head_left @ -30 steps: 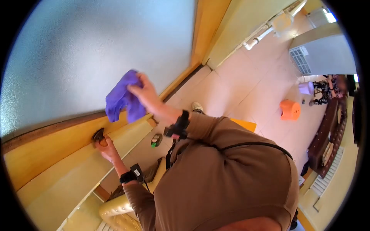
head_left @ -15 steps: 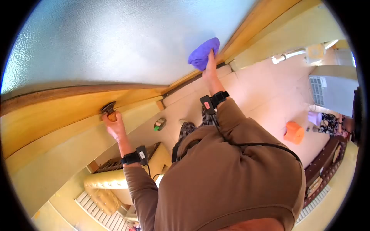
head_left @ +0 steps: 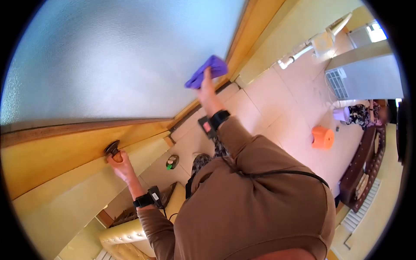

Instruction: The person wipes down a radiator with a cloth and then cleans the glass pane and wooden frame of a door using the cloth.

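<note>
The right hand [head_left: 208, 92] is holding a purple soft cloth [head_left: 213, 68], its fingers pressing the bunched fabric toward the right edge of a large frosted glass panel [head_left: 121, 56], near the yellow wooden frame [head_left: 65, 152]; whether the cloth is touching the glass, I cannot tell. The left hand [head_left: 123, 168] is gripping a dark, rounded handle [head_left: 112, 148] on the lower part of the frame, at the left, its fingers curling around the near end. A dark object with a green part [head_left: 172, 162] is resting on the pale tiled floor [head_left: 271, 110], between the two forearms. Farther right, an orange plastic stool [head_left: 323, 137] is standing on the tiles, with a light purple bucket [head_left: 341, 114] beyond it, near a person in patterned clothes [head_left: 362, 115]. A dark brown studded sofa [head_left: 352, 184] is standing along the right side
</note>
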A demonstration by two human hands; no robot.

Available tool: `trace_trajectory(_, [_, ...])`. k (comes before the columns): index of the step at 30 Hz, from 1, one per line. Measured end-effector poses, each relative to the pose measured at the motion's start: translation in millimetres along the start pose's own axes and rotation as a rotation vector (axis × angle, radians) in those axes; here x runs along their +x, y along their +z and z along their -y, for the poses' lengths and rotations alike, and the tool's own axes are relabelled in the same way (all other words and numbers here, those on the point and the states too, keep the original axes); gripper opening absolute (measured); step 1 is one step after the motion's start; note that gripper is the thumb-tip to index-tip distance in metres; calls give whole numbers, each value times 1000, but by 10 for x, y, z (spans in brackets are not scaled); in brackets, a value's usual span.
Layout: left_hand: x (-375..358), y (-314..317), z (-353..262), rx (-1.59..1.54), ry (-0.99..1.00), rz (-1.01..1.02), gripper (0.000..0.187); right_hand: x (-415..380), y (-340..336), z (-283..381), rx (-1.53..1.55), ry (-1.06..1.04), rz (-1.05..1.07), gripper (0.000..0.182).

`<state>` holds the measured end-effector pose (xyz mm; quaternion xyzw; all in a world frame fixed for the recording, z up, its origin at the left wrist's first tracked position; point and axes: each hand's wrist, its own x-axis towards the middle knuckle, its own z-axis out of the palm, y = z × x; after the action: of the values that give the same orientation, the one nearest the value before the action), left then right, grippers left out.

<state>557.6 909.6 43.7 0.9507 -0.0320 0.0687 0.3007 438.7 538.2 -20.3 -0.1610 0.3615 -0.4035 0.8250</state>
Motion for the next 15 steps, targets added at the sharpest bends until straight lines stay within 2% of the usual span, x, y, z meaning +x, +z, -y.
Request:
trace_trajectory(1, [2, 11, 66, 26, 68, -39, 45, -38, -51, -279, 31, 39, 94, 68])
trace_trajectory(3, [16, 36, 74, 41, 143, -80, 44, -612, 237, -358, 8, 264, 93, 68])
trace_trajectory(4, [16, 10, 69, -9, 67, -39, 45, -618, 168, -554, 10, 426, 136, 69])
trace_trajectory(6, [24, 7, 20, -58, -8, 2, 47, -677, 216, -592, 117, 539, 213, 71])
trace_trajectory(9, [-18, -89, -46, -38, -64, 27, 47, -527, 238, -200, 226, 513, 186, 69])
trace_trajectory(10, [-31, -113, -127, -28, -82, 41, 48, -306, 93, -233, 262, 503, 228, 69])
trace_trajectory(11, [-43, -115, -167, -18, -105, 51, 48, -121, -35, -213, 270, 534, 178, 68])
trace_trajectory(12, [-51, -106, -131, 5, -135, 39, 48, -32, -138, -143, 217, 439, 248, 64])
trace_trajectory(13, [-39, -82, -60, 19, -66, 5, 49, 69, -268, -84, -59, 246, 385, 63])
trace_trajectory(14, [-26, -72, -15, 33, 4, -33, 50, 171, -400, -24, -382, 9, 468, 71])
trace_trajectory(15, [-22, -78, -3, 42, -37, -19, 50, 269, -528, 39, -642, -229, 483, 86])
